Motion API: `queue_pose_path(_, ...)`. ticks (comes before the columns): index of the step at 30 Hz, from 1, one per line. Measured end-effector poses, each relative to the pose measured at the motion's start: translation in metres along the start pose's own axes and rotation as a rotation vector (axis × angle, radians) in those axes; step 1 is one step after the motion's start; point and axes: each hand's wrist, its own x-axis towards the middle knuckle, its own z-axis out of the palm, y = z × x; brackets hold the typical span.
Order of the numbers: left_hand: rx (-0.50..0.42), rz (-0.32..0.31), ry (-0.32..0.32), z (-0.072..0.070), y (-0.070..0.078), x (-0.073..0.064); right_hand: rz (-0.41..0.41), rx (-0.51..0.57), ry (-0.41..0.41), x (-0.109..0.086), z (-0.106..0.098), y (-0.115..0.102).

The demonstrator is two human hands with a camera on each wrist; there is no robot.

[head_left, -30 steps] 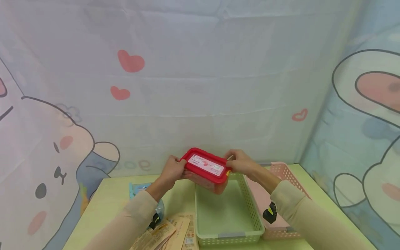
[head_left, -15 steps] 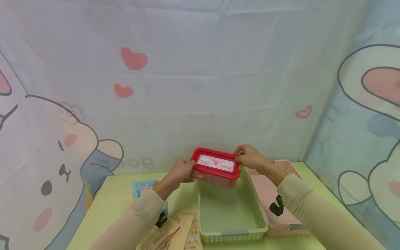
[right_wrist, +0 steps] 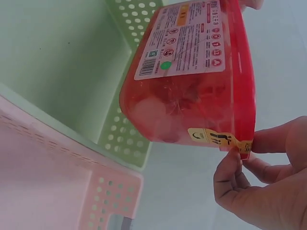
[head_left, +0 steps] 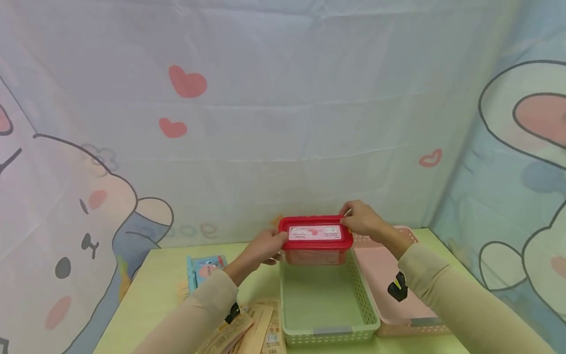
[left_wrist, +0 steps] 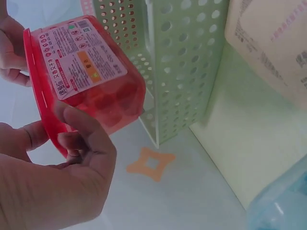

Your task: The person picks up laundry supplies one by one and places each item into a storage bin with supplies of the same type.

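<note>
A clear plastic box with a red lid (head_left: 314,244) hangs above the far end of the green basket (head_left: 325,295), lid up and tilted toward me. My left hand (head_left: 267,244) grips its left end by the lid's rim, thumb on top. At the other end my right hand (head_left: 363,218) pinches the lid's edge. In the left wrist view a printed label covers one side of the box (left_wrist: 108,103), and reddish pieces show through the wall. A yellow seal sticker (right_wrist: 213,138) crosses the lid's edge beside my right fingers in the right wrist view.
A pink basket (head_left: 389,280) stands right of the green one. Left of it lie several tan paper packets (head_left: 254,324). A blue package (head_left: 205,268) sits farther left, partly behind my left arm. A printed cloth (head_left: 274,123) hangs behind the table.
Both hands have carried the red-lidded box to the right. It has turned from slanted to nearly level side to side, and it is over the green basket's far end.
</note>
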Motion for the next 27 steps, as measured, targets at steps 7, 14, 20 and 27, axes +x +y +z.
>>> queue_pose_path(7,0.017,0.030,0.015,0.005,-0.002,0.004,0.017,-0.013,0.025,0.001,0.000,0.004)
queue_pose_path(14,0.008,0.065,0.040,0.008,-0.006,0.011,-0.014,-0.045,0.039,0.006,0.004,0.009)
queue_pose_path(20,-0.011,0.099,0.065,0.007,-0.002,0.015,-0.016,-0.067,0.058,0.011,0.004,0.012)
queue_pose_path(27,-0.031,0.084,0.048,0.005,-0.001,0.018,0.011,-0.093,0.081,0.018,0.003,0.011)
